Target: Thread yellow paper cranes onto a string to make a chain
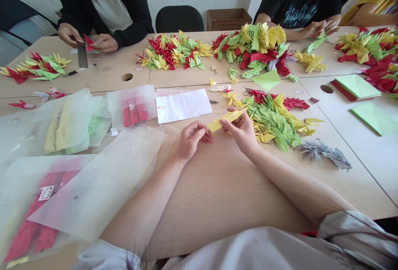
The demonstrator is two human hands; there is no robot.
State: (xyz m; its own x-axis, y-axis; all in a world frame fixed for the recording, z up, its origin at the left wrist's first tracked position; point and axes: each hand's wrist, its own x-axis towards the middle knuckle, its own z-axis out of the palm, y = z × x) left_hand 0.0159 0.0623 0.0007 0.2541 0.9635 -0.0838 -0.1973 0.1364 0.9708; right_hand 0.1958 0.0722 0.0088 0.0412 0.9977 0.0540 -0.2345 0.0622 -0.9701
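My right hand point(241, 131) grips a bundle of folded yellow paper point(226, 120) above the table, thumb on top. At the bundle's left end, my left hand point(194, 137) has its fingers curled with thumb and fingertips together at the tip; I cannot make out what is pinched there. Just right of my right hand lies a heap of strung green folded paper pieces point(272, 123), with yellow and red ones mixed in. A grey folded-paper bundle point(325, 153) rests beyond my right forearm. Behind my left hand is a white label sheet point(185, 106) with a pen point(213, 102) beside it.
Translucent plastic bags point(102, 187) with red, yellow and green folded paper cover the left side. Several colourful paper heaps point(174, 50) line the far side. Green paper squares point(357, 85) are stacked at right. Across the table, one person handles red paper point(89, 42); others sit at right.
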